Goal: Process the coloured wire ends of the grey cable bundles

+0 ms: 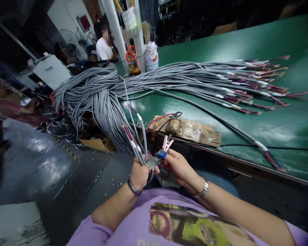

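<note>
My left hand is closed around several grey cables whose stripped ends show thin coloured wires and white wraps. A flat grey piece lies across them at my fingers. Close beside it, my right hand pinches at the thin wires; a small blue piece shows at its fingertips, and I cannot tell whether it is held or worn. A pink clip stands just above that hand, at the edge of a worn wooden board.
A large bundle of grey cables lies across the green table and hangs over its left side. One cable runs toward the front right. Orange-handled scissors and a lilac bottle stand behind. Two people sit farther off.
</note>
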The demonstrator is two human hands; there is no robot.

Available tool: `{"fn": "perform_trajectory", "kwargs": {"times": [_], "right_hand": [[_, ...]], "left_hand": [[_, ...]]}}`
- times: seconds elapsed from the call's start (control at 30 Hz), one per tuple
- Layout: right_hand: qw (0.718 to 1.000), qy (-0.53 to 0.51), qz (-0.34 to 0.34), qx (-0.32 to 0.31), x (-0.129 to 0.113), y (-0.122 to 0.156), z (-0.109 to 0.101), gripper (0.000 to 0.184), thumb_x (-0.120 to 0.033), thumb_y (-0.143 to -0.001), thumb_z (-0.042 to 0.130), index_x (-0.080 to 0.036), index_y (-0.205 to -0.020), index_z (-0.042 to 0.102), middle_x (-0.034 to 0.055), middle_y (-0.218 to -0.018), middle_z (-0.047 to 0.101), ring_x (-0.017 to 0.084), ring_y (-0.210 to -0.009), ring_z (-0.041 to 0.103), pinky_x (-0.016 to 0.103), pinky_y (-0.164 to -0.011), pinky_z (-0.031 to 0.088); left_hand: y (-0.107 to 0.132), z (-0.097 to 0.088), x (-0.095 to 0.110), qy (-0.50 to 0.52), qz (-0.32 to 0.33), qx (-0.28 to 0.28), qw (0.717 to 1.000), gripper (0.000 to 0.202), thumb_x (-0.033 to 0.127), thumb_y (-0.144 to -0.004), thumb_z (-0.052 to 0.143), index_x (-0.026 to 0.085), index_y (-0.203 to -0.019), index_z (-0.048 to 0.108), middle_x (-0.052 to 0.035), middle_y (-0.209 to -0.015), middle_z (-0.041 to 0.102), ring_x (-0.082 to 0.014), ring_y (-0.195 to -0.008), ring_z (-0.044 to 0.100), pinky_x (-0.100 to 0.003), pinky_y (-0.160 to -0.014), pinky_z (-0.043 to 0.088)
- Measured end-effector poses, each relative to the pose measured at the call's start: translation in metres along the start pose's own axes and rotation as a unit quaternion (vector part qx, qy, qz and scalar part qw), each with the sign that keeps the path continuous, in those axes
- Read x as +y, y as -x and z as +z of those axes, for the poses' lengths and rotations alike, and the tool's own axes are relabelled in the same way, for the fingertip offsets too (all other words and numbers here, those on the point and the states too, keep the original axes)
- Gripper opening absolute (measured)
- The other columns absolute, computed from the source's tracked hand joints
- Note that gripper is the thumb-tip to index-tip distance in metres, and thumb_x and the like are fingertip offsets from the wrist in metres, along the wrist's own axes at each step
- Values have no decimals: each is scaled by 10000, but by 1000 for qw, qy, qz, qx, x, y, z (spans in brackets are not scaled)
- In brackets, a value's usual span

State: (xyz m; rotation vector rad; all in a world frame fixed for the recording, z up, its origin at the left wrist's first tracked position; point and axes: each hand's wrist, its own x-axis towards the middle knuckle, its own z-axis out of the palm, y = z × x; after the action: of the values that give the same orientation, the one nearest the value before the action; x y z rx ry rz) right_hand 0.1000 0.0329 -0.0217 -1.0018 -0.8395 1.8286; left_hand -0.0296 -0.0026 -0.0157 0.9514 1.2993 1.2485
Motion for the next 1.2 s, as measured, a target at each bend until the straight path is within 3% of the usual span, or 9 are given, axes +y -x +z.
{"fn": "perform_trajectory", "kwargs": {"times": [0.13,0.3,0.47,0.63,0.7,0.77,0.87,0.97,1.2], "right_hand": [[992,-117,35,12,-5,-4,-16,304,-417,-624,750,-182,-687,567,-47,-597,511,65,-495,394,223,-516,394],[994,-104,41,-17,-14,-8,-30,405,-551,-664,695,-169,-779,628,0,-700,575,78,-536,431,232,-528,405],[997,-18,-48,-61,-24,-14,-26,422,-595,-721,625,-173,-717,621,-10,-645,542,91,-534,406,248,-541,377],[986,67,-147,28,-24,-15,-23,448,-624,-751,569,-185,-676,618,-6,-609,541,106,-531,422,251,-545,355],[992,48,-116,-5,-23,-13,-23,489,-665,-746,535,-185,-708,620,11,-650,571,115,-550,452,259,-566,386],[995,20,-50,-78,-24,-9,-24,531,-696,-719,536,-174,-762,625,34,-709,603,131,-591,499,274,-595,422],[988,28,11,-154,-26,-3,-24,466,-600,-671,667,-157,-809,623,37,-733,631,143,-630,547,281,-622,434],[983,66,16,-172,-29,1,-23,369,-448,-641,753,-154,-816,614,12,-708,640,137,-622,561,278,-636,426],[985,94,10,-143,-31,4,-20,318,-408,-611,767,-150,-729,624,7,-671,652,138,-606,563,280,-632,431]], "left_hand": [[-1,-5,8,58,-32,-47,997,302,404,-656,744,135,-602,618,-5,-423,591,-100,-399,516,-215,-459,387],[-5,-9,17,85,-71,-119,987,344,434,-604,774,132,-576,610,-2,-397,567,-102,-367,500,-221,-430,379],[-8,-2,28,78,-82,-150,982,354,436,-578,780,133,-555,599,8,-356,527,-86,-328,449,-212,-390,332],[-12,8,32,56,-80,-162,982,330,402,-618,757,132,-537,586,8,-353,512,-78,-327,428,-210,-393,319],[-12,10,30,40,-75,-162,983,324,400,-639,743,133,-542,588,10,-359,512,-78,-325,425,-211,-390,315],[-11,12,27,12,-66,-159,985,324,410,-661,727,135,-552,594,15,-363,508,-78,-325,418,-212,-391,312],[-7,12,27,-50,-47,-164,984,355,425,-697,688,142,-512,581,12,-370,501,-79,-341,416,-216,-406,321],[-2,11,30,-108,-29,-171,979,401,412,-719,659,152,-437,543,4,-376,499,-83,-362,419,-221,-426,336],[-2,7,26,-118,-30,-165,979,383,404,-726,656,156,-462,532,13,-389,503,-79,-363,413,-218,-434,341]]}}
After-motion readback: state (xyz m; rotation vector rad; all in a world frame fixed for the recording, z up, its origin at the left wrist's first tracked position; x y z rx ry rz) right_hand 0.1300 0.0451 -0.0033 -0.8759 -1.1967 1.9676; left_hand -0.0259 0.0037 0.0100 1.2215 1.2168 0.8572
